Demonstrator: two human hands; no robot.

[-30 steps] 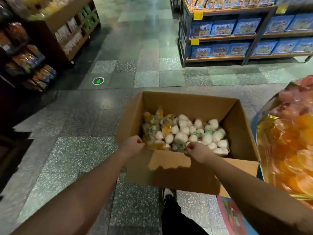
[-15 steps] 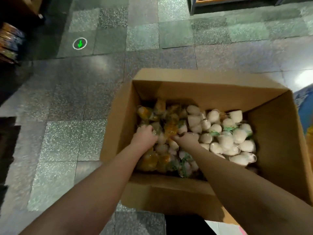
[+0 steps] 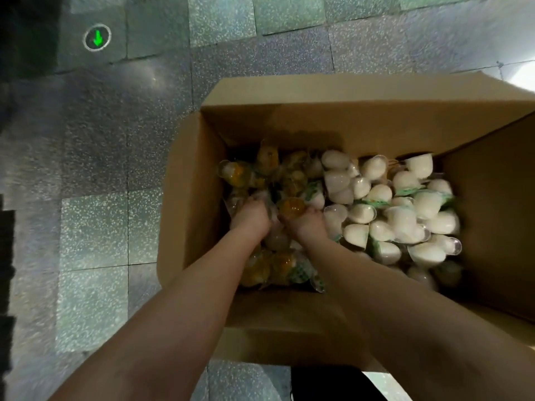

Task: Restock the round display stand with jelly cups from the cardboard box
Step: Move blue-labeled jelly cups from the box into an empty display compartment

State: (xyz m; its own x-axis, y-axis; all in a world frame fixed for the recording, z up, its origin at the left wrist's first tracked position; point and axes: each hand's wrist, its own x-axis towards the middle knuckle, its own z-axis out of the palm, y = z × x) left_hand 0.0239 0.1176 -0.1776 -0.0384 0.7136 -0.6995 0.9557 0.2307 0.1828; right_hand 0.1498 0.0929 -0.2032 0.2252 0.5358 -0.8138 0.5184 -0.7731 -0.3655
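An open cardboard box (image 3: pixel 191 198) sits on the floor below me, full of jelly cups. Orange jelly cups (image 3: pixel 240 175) fill its left part and white jelly cups (image 3: pixel 405 215) its right part. Both my hands are down inside the box among the orange ones. My left hand (image 3: pixel 251 217) digs into the pile with its fingers curled round cups and the fingertips hidden. My right hand (image 3: pixel 305 224) is close beside it and grips an orange jelly cup (image 3: pixel 291 206) at its fingertips. The round display stand is out of view.
Speckled grey floor tiles (image 3: pixel 95 227) surround the box. A round green arrow marker (image 3: pixel 97 37) is on the floor at the far left. A dark shoe or trouser leg (image 3: pixel 324 383) shows just below the box's near wall.
My hands went from the box's near rim down into the orange jelly cups and closed on them. My view has tilted down and closer, so the shelves and display stand have left the frame.
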